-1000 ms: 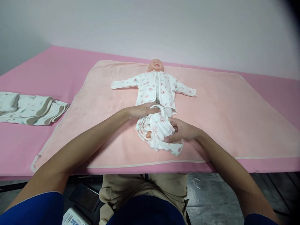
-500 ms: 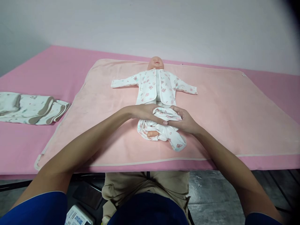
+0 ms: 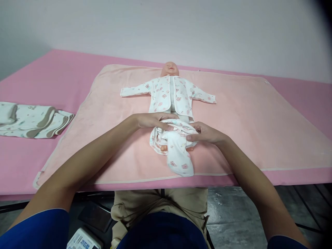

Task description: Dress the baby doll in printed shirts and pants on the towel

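Note:
A baby doll lies on its back, head away from me, in a white printed jacket with its sleeves spread out. Bunched around the doll's lower legs are matching baby pants, one leg of them hanging toward me. My left hand grips the gathered cloth from the left, thumb on top. On the right side, my right hand pinches the pants between thumb and fingers. Bits of the doll's feet peek out below the cloth; the rest of its lower legs is hidden.
Beneath the doll a peach blanket is spread over the pink table. Folded printed cloths lie at the left. A wall rises behind the table. Below the front edge, a white box sits at lower left.
My hands have moved apart, the left slightly left along the cloth. The loose pant leg has swung from the right to hang straight toward me, and more of the feet shows.

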The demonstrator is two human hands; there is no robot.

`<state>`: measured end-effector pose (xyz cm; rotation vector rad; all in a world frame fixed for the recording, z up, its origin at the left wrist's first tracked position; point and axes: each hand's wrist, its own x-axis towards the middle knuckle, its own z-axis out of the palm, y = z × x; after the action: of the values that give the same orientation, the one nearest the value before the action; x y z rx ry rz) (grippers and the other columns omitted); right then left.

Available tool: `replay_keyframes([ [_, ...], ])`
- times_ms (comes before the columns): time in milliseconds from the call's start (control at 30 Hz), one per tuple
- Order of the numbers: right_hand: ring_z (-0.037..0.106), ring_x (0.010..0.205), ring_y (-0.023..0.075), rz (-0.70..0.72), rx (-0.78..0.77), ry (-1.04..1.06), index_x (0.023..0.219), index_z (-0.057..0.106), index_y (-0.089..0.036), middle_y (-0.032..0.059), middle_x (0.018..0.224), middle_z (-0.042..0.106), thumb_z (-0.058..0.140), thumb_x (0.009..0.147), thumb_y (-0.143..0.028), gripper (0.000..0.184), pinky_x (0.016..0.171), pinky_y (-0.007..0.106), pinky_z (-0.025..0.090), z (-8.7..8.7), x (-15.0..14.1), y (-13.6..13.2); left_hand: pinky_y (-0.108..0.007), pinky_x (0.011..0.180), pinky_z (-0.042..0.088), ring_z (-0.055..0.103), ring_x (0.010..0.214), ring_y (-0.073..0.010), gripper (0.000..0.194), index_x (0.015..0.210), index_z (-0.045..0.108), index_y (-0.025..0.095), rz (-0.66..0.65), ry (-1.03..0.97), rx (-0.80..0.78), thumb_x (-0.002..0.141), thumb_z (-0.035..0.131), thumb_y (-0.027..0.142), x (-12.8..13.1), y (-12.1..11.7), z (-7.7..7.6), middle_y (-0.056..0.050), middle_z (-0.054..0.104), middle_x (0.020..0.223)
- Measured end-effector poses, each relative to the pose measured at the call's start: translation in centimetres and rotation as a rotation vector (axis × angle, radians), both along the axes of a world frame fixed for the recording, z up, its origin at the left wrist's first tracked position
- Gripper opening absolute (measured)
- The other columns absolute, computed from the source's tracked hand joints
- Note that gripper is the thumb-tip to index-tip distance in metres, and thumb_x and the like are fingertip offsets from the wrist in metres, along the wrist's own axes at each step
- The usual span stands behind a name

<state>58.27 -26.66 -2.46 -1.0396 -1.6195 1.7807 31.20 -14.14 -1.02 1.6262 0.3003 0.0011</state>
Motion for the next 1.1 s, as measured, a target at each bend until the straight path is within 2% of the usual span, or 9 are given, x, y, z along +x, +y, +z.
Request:
replay_keyframes([
  [200,0.075,0.092,0.0197,-0.248,-0.037,0.217,0.138,0.076,-0.018,0.0069,0.106,0.082,0.089,0.091,-0.054,0.060,0.081,0.027,0.059,-0.8,-1.1,0.0,-0.035,0.113,0.057,0.069,0.138,-0.0294,0.069,0.153,0.067,0.024,0.032,0.036,0.011,0.093,0.084,0.055,-0.4,0.4,-0.2,-0.013,0.074,0.145],
  [367,0.077,0.098,0.0218,-0.282,-0.107,0.292,0.141,0.074,-0.020,0.0093,0.114,0.083,0.089,0.091,-0.054,0.062,0.086,0.028,0.062,-1.0,-1.9,-0.1,-0.038,0.114,0.059,0.070,0.138,-0.0290,0.081,0.162,0.059,0.025,0.065,0.075,0.001,0.091,0.086,0.052,-0.6,0.7,-0.4,-0.013,0.077,0.141],
  [433,0.078,0.097,0.0219,-0.282,-0.110,0.292,0.138,0.076,-0.020,0.0091,0.112,0.084,0.090,0.090,-0.055,0.061,0.086,0.029,0.062,-1.2,-1.9,-0.1,-0.039,0.106,0.062,0.075,0.128,-0.0296,0.078,0.156,0.065,0.023,0.042,0.080,-0.013,0.087,0.089,0.051,-0.4,0.7,-0.4,-0.013,0.080,0.131],
  [533,0.077,0.089,0.0223,-0.306,-0.080,0.278,0.133,0.078,-0.018,0.0082,0.099,0.083,0.090,0.089,-0.059,0.062,0.081,0.030,0.062,-1.5,-1.8,-0.2,-0.037,0.092,0.065,0.080,0.108,-0.0290,0.059,0.127,0.080,0.019,0.012,0.106,-0.014,0.080,0.094,0.052,-0.1,0.5,0.1,-0.013,0.083,0.113],
  [633,0.078,0.089,0.0237,-0.344,-0.030,0.268,0.132,0.078,-0.018,0.0084,0.097,0.083,0.087,0.090,-0.065,0.065,0.079,0.031,0.061,-1.6,-2.1,-0.3,-0.036,0.086,0.064,0.079,0.097,-0.0269,0.045,0.103,0.082,0.019,-0.017,0.154,0.004,0.079,0.096,0.054,-0.1,0.3,0.5,-0.010,0.083,0.103],
  [733,0.078,0.099,0.0247,-0.379,0.020,0.269,0.135,0.076,-0.019,0.0096,0.106,0.083,0.084,0.091,-0.069,0.067,0.082,0.030,0.061,-1.5,-2.2,-0.3,-0.036,0.088,0.064,0.079,0.098,-0.0269,0.044,0.104,0.082,0.020,-0.057,0.169,0.016,0.081,0.095,0.055,-0.3,0.3,0.6,-0.009,0.084,0.105],
  [833,0.076,0.096,0.0221,-0.319,0.029,0.213,0.143,0.071,-0.020,0.0088,0.111,0.082,0.078,0.098,-0.069,0.067,0.081,0.029,0.060,-1.5,-1.9,-0.2,-0.036,0.096,0.063,0.079,0.111,-0.0282,0.052,0.124,0.079,0.023,-0.058,0.108,0.033,0.085,0.092,0.055,-0.5,0.4,0.2,-0.009,0.084,0.115],
  [933,0.074,0.096,0.0195,-0.179,0.045,0.118,0.145,0.070,-0.022,0.0066,0.112,0.080,0.075,0.101,-0.066,0.063,0.083,0.028,0.059,-1.5,-1.2,-0.1,-0.036,0.105,0.061,0.077,0.123,-0.0287,0.064,0.144,0.071,0.025,-0.021,0.041,0.047,0.090,0.088,0.055,-0.5,0.5,-0.3,-0.010,0.082,0.125],
  [1100,0.071,0.092,0.0195,0.078,0.029,0.037,0.123,0.078,-0.017,0.0051,0.105,0.078,0.097,0.082,-0.055,0.059,0.077,0.027,0.058,-1.2,-0.3,-0.2,-0.039,0.109,0.060,0.076,0.124,-0.0288,0.064,0.146,0.072,0.024,-0.006,0.054,0.029,0.092,0.087,0.055,-0.4,0.4,-0.6,-0.012,0.081,0.130],
])
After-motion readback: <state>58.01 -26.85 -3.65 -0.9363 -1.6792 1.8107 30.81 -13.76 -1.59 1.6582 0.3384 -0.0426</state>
